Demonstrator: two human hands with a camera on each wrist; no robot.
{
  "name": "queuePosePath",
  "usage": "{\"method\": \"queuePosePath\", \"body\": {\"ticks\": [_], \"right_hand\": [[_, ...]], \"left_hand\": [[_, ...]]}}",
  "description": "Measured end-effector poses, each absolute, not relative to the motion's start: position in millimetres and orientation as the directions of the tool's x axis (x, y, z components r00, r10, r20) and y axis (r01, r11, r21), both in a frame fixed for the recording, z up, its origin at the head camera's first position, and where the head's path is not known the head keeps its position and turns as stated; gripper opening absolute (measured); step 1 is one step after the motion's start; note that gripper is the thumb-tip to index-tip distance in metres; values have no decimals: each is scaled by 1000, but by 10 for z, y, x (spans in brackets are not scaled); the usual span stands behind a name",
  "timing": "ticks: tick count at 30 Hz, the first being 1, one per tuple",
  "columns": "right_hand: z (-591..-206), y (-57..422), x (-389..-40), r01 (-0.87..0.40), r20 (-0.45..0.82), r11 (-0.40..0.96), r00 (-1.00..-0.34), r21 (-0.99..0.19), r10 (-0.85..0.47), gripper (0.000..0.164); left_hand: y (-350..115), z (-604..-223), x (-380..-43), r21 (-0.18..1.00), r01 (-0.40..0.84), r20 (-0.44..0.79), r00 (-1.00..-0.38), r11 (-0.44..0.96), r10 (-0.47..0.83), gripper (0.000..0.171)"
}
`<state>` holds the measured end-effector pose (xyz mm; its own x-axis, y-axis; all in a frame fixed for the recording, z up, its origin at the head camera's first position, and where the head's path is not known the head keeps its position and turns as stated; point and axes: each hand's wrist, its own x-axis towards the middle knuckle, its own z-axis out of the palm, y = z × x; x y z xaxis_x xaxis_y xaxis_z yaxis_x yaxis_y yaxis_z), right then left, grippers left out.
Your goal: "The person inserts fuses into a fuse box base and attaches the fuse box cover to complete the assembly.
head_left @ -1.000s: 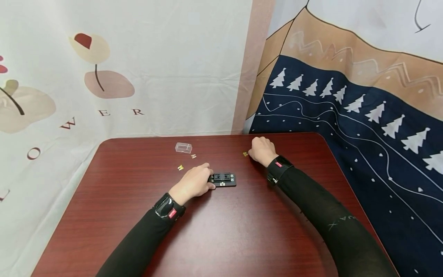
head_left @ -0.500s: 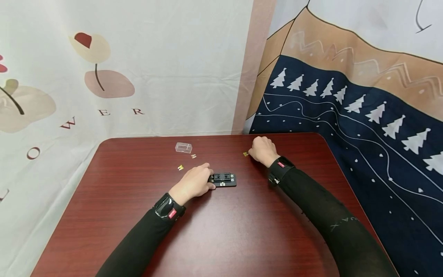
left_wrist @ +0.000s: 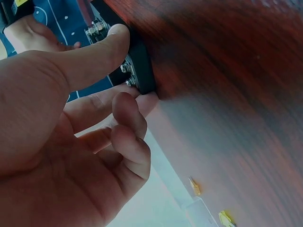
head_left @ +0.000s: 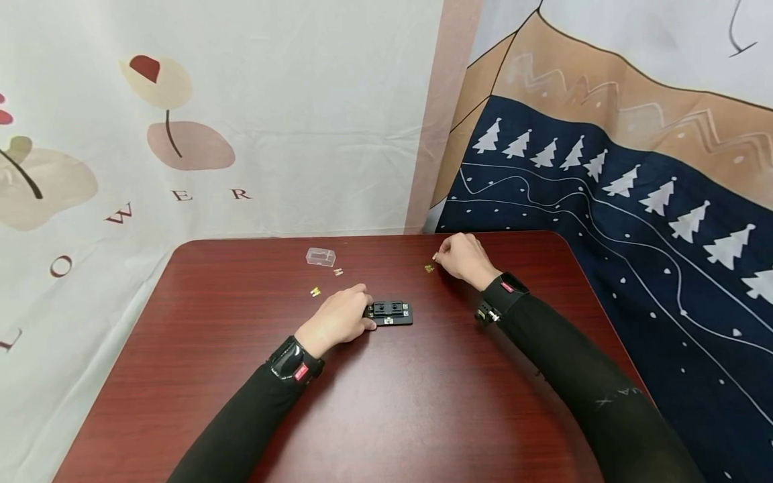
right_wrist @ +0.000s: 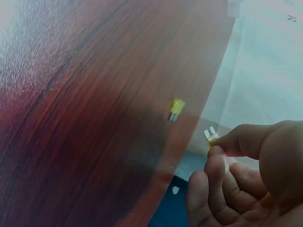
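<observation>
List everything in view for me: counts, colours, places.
Table: 1, red-brown, foreground
Block: 1, black, mid-table
Box: 1, clear, table's far side
Yellow fuses: 2, yellow, near box and farther right
Orange fuse: 1, orange, beside box
Held fuse: 1, yellowish, in right hand
White cloth: 1, printed white, behind table
Navy cloth: 1, navy and tan, right
Sleeves: 2, black, arms
Wristbands: 2, black, wrists
Left hand: 1, bare, gripping block
Right hand: 1, bare, pinching held fuse

Red table point(head_left: 435, 416) across six o'clock, glare glinting off it; white sheet point(head_left: 326, 87) up at eleven, flower prints point(head_left: 190, 145) at ten; navy-and-tan cloth point(head_left: 604, 225) at three, white trees point(head_left: 620, 184) crossing it; cropped mark point(head_left: 741, 50) at two, possibly lettering.
</observation>
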<state>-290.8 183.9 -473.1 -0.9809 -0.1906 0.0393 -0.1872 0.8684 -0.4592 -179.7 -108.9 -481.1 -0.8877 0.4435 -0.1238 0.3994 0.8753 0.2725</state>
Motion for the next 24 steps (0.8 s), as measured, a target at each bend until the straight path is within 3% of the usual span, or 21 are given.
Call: {"method": "queuePosePath", "body": {"ticks": [24], "right_hand": [[-4587, 1471, -2409, -420, 18, 741, -875, -524, -483, 12]], "left_hand": [[-1074, -4802, -1775, 274, 396, -128, -888, 876, 442, 44]]}}
